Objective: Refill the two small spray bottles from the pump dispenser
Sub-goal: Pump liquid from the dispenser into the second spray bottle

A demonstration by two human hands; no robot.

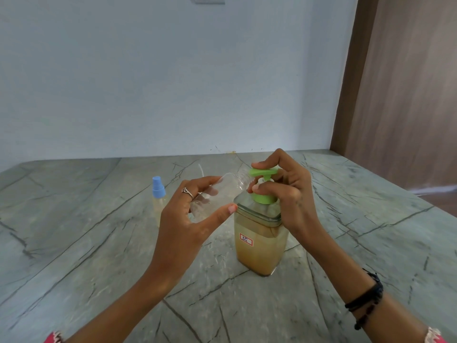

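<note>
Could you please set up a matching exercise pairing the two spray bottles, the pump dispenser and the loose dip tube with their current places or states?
Things:
1. Uncapped clear spray bottle
2. Blue-capped spray bottle
3. Pump dispenser
4. Dip tube

States:
A. Standing capped at the left
B. Lying on the counter, behind
C. Tilted in the left hand
D. Green head under the right hand

Pairs: 1-C, 2-A, 3-D, 4-B

The pump dispenser [259,233] is standing at frame centre on the counter [86,256]; the uncapped bottle [217,194] is tilting just left of its nozzle; the capped bottle [158,201] is standing further left, behind
</note>
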